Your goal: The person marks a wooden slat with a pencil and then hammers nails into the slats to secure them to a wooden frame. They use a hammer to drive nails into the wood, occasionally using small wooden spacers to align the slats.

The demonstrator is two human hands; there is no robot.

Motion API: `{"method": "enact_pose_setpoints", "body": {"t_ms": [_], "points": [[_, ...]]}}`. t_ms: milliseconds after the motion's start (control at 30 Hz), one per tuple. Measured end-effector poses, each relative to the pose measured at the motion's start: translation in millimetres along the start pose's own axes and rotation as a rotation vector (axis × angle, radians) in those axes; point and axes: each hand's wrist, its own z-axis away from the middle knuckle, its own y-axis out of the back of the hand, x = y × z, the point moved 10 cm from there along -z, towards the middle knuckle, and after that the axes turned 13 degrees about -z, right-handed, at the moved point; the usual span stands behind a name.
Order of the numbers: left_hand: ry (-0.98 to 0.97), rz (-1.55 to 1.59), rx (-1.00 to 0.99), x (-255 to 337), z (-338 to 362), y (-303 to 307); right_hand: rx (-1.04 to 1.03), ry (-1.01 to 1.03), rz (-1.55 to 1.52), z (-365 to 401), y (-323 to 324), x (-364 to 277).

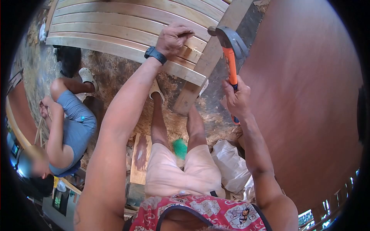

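Note:
My right hand [237,98] is wrapped round the handle of a claw hammer [230,63], which has an orange grip and a dark metal head. The hammer is raised, its head near the end of the slatted wooden panel [115,30]. Over the panel's slats is my left hand [175,40], its fingers pinched together. Something small and dark shows at the fingertips, too small to make out. A plain wooden board [211,57] runs crosswise along the panel's right end, between my two hands.
A large reddish-brown panel [308,96] stands close on my right. Another person [75,119] sits low on the left. Wood shavings [111,65] litter the floor. A white sack [231,163] and a green bristly thing [180,148] lie near my legs.

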Motion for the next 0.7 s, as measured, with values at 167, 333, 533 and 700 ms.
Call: {"method": "enact_pose_setpoints", "body": {"t_ms": [167, 333, 533, 700], "points": [[0.053, 0.119, -0.002, -11, 0, -1, 0.025, -0.095, -0.095, 9, 7, 20], [0.041, 0.078, -0.081, -8, 0, -2, 0.025, -0.161, -0.113, 12, 5, 33], [-0.077, 0.004, -0.038, 1, 1, -4, -0.03, -0.159, -0.063, 5, -4, 18], [-0.112, -0.063, -0.013, 6, 2, -3, -0.077, -0.101, -0.021, -2, -9, 6]]}}
